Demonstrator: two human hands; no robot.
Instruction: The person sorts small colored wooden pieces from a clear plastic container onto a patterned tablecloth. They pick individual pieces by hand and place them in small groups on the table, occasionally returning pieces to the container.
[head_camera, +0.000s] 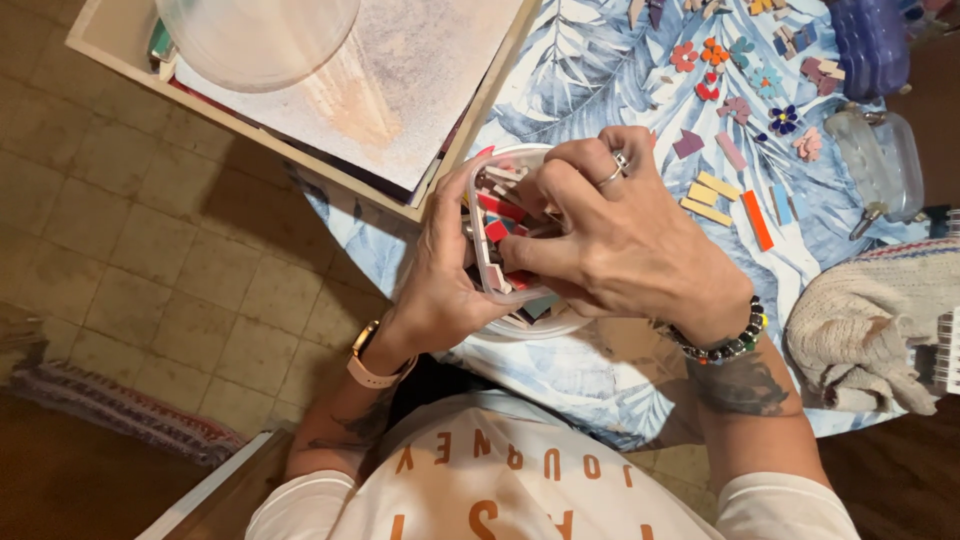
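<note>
Both hands meet at frame centre: the left hand (440, 275) is wrapped around a clear plastic tub (480, 215) of coloured mosaic pieces (497, 205), while the right hand (610, 240) has fingertips curled inside it, pinching pieces.

A leaf-patterned blue cloth (590, 70) covers the bench, strewn with small flower-shaped pieces (745, 75) and yellow and orange tile strips (725, 200). A wooden tray (470, 120) juts off its edge, a knitted cream cloth (865, 330) at the other side, over tiled floor (150, 240)
</note>
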